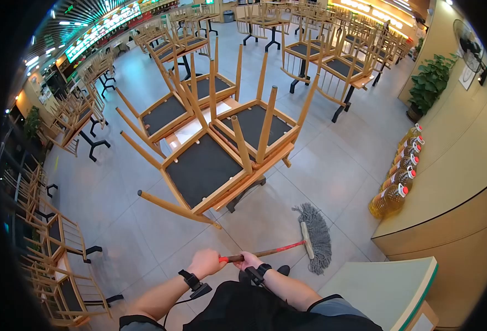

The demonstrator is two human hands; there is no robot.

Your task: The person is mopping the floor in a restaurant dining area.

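A mop with a grey string head [318,237] lies on the tiled floor [177,229], right of centre. Its red and brown handle [276,250] runs left from the pale head clamp to my hands. My left hand [206,262] is wrapped round the handle's end, and my right hand [247,260] grips it just to the right. Both wrists wear black straps. Ahead of the hands, upturned wooden chairs [202,171] with black seat undersides rest on a table [185,134], legs pointing up.
Large oil bottles [388,201] line the right wall behind a potted plant [431,83]. A pale green-edged tabletop [381,289] is close at the lower right. Stacked chairs on tables stand at the left [67,248] and the back right [343,66]. A wall fan [468,45] hangs upper right.
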